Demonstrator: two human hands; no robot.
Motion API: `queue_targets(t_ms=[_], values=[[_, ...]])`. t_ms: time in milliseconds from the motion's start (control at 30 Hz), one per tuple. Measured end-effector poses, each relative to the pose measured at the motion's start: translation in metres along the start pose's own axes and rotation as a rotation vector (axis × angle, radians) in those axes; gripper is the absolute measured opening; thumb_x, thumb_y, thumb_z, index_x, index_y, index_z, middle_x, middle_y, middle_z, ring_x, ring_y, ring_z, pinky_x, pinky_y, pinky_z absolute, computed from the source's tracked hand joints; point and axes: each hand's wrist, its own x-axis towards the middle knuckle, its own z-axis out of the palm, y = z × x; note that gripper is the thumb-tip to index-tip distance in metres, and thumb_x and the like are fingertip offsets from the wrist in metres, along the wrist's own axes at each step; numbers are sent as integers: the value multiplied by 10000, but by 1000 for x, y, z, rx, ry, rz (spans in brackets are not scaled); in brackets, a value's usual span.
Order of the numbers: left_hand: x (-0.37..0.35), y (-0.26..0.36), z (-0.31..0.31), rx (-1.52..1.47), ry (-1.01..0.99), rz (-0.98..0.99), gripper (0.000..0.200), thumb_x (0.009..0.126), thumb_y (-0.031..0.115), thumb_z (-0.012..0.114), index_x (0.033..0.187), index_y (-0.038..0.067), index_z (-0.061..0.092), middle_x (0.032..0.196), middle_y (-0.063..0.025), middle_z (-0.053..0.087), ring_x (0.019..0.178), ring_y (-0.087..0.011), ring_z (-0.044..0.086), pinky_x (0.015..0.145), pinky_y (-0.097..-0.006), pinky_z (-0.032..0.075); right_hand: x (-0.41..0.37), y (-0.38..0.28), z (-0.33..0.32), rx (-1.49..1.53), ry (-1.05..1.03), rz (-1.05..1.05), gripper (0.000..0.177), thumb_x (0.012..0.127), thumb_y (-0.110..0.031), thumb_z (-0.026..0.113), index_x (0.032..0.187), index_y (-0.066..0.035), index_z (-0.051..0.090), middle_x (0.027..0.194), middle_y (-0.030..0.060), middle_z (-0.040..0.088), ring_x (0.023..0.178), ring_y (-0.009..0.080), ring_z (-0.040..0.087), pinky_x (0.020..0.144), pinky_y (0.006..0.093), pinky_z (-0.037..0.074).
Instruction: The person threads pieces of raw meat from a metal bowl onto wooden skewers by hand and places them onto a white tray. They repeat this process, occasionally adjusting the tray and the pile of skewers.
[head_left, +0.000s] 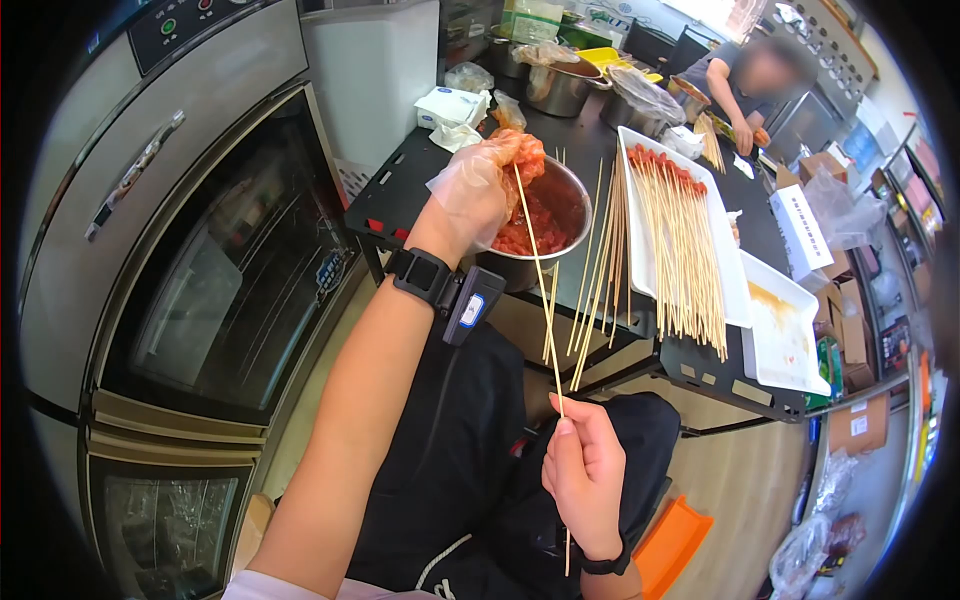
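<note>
My left hand (472, 195), in a clear plastic glove, is closed around a clump of raw red meat (524, 155) above a steel pot (583, 212). More cut meat (552, 218) lies in the pot. My right hand (586, 470), bare, pinches a long bamboo skewer (545, 310) near its lower end, thumb on top. The skewer slants up, and its upper end meets the meat at my left fingers. Beside the pot, several loose skewers (603, 265) lie over the table edge. A white tray (640, 262) to their right holds many skewers with red meat at the far ends.
A second white tray (795, 350) with brownish liquid stands at the right. Behind are a tissue box (452, 106), a large pot (562, 92) and a bag-covered pot (640, 100). Across the black table (395, 185) another person (745, 90) handles skewers. An oven (220, 260) stands left.
</note>
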Motion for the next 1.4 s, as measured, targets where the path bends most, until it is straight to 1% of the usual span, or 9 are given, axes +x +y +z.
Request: queue_targets(t_ms=[67,133,367,667,767,833,933,1200,1400], values=[[4,-2,-4,-41,-50,3,300,906,119,493,1129,-80,468,996,-118,569,906,-182,579,838,-260,480,0,0,1,-13,-11,-19,199,937,-39,377,1107,8,468,624,-43,370,444,-3,278,380,168,231],[4,-3,-4,-50,-27,2,294,907,116,488,1126,-81,467,998,-121,567,919,-184,576,844,-265,478,-1,-2,1,-3,34,38,184,919,-36,435,1086,5,501,630,-47,406,527,-2,331,468,162,272],[-8,2,9,-40,-47,19,257,910,92,472,1102,-79,463,990,-146,565,918,-217,581,867,-300,483,3,1,3,51,61,52,171,918,-43,438,1069,1,507,620,-43,412,523,5,343,468,171,280],[3,-3,2,-94,-59,-48,186,914,69,454,1037,-69,475,939,-147,563,876,-219,591,812,-303,511,11,9,13,-166,93,-59,159,908,-42,445,1050,3,502,556,-8,410,484,27,367,446,209,302],[-7,0,12,9,12,-27,155,914,67,447,999,-58,480,904,-132,565,820,-211,595,781,-304,513,14,8,12,-200,104,-59,152,905,-35,442,1042,-3,499,546,22,425,463,55,385,443,226,314],[-1,-3,7,-6,0,-45,150,916,67,440,994,-54,480,896,-126,568,800,-208,596,762,-305,515,17,4,15,-399,119,-196,152,894,-24,444,1038,-6,490,550,91,465,444,140,461,446,265,346],[2,-4,2,-19,-33,-61,149,918,79,433,986,-44,483,878,-112,572,767,-204,597,732,-307,519,21,-8,15,-501,79,-202,156,883,-16,448,1035,-2,481,572,155,492,468,241,526,457,302,375],[3,-2,5,-87,72,-113,153,917,133,450,942,-12,492,820,-95,570,709,-194,598,695,-314,530,17,-22,3,-576,62,-88,138,881,-17,447,1012,3,485,570,169,490,491,282,544,468,309,382],[0,1,8,-80,97,-124,126,921,112,435,931,-4,483,828,-101,570,714,-204,599,698,-319,535,17,-2,14,-621,124,-233,232,856,-8,456,1087,14,455,698,224,548,558,365,563,498,390,440]])
